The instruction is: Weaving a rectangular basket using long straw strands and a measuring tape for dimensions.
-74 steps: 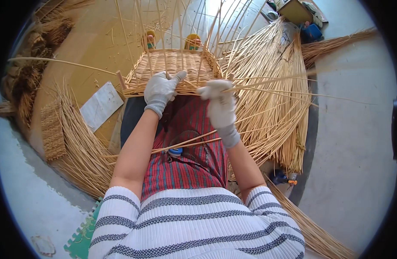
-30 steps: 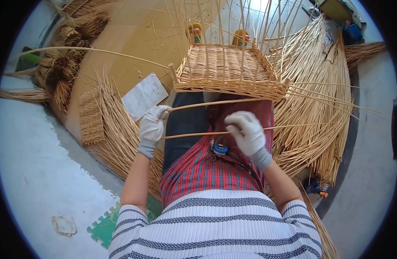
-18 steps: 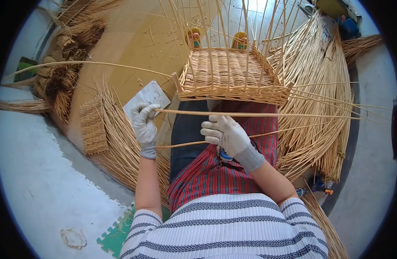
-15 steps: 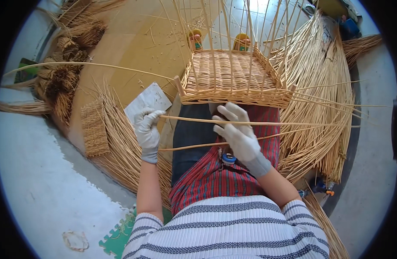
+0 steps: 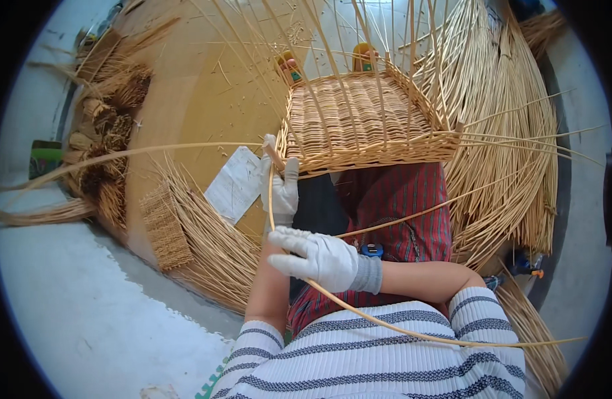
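Wht ribbed top w/ dk stripes (slvs abt elbow-length); both hands in wht gloves w/ grey cuffs; red striped lap cloth.

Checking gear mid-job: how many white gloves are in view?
2: one on the left hand, at the basket's near-left corner; one on the right hand, over the bent cane.

Left hand, white-gloved, wraps near left corner of woven basket; thin stakes rise from basket's sides. Right hand, gloved, fingers stretched out, thumb apart, lies over long pale rod. Rod bends down from left hand, passes behind right, sweeps across striped knit top. Red striped cloth over lap; blue tape measure near right wrist. Large rod bundle at right; white sheet left of left hand.
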A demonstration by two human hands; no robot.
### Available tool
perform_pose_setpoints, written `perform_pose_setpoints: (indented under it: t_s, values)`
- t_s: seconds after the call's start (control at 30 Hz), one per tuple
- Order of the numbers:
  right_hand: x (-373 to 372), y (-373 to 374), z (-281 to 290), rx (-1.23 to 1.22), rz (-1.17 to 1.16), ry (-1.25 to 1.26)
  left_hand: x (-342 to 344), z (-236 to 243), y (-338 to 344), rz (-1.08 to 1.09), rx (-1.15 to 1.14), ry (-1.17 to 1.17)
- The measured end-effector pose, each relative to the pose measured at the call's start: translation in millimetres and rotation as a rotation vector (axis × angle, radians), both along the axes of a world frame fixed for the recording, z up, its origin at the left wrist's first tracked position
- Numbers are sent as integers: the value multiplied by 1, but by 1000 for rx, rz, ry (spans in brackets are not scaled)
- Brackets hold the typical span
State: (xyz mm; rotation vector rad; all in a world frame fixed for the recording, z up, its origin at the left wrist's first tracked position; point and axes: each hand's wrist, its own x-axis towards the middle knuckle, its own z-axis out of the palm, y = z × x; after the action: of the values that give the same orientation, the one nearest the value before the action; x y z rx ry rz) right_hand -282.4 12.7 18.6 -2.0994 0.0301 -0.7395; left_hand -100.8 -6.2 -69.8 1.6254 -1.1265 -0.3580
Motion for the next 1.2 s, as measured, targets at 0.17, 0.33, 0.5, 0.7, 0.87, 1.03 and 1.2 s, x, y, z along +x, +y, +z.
perform_pose_setpoints:
  t_s: [0.17, 0.33, 0.5, 0.7, 0.87, 1.03, 1.2]
  values:
    - [18, -8, 3, -26, -178, 48, 24, -6, -17, -211, 64, 146]
    - [10, -7, 15, 35, -308, 1, 40, 1, 7, -234, 65, -282]
    - [-4, -13, 24, 39, -308, 55, 53, 33, 14, -410, 69, 4]
    - [-3, -7, 30, -27, -361, 117, 44, 49, -24, -426, -117, 762]
    - [0, -5, 21, -151, -409, 99, 27, 35, -33, -325, -131, 1021]
    - [4, -14, 7, -325, -509, 4, 21, 32, -33, -119, -122, 946]
    - [-12, -35, 0, -230, -564, 33, 21, 33, -34, -52, -108, 905]
